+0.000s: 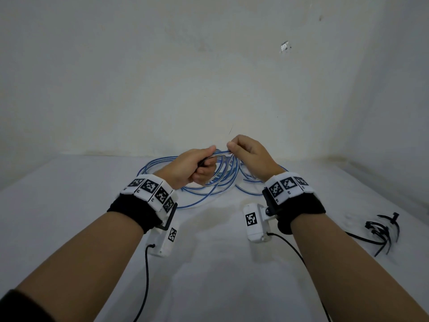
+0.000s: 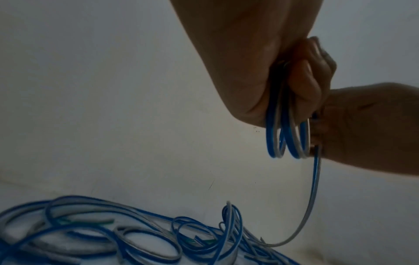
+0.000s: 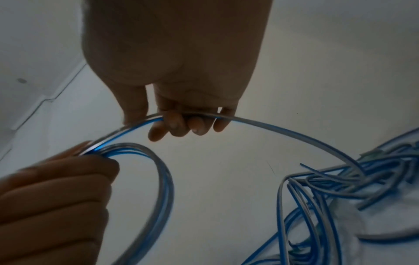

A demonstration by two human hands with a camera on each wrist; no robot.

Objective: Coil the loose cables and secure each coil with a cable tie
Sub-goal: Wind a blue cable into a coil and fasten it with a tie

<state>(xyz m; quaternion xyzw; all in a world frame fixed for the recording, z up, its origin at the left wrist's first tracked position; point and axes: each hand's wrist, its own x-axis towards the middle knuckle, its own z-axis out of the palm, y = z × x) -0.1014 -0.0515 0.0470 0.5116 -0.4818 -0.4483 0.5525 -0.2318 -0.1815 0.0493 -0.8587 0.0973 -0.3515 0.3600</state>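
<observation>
Left hand (image 1: 192, 167) gripping cable coil (image 3: 158, 179), right hand (image 1: 249, 156) pinching cable strand (image 3: 272, 127)

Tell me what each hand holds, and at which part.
Left hand grips gathered loops of the blue-and-white cable at their top; right hand holds its free strand.

near desk (image 1: 209, 263): bare, open to reach | far centre: loose cables (image 1: 204, 187) sprawl below both hands | right edge: cable ties (image 1: 380, 231) heaped | behind: wall (image 1: 162, 77) blocks

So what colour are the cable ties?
Black; the cable ties show best in the head view.
</observation>
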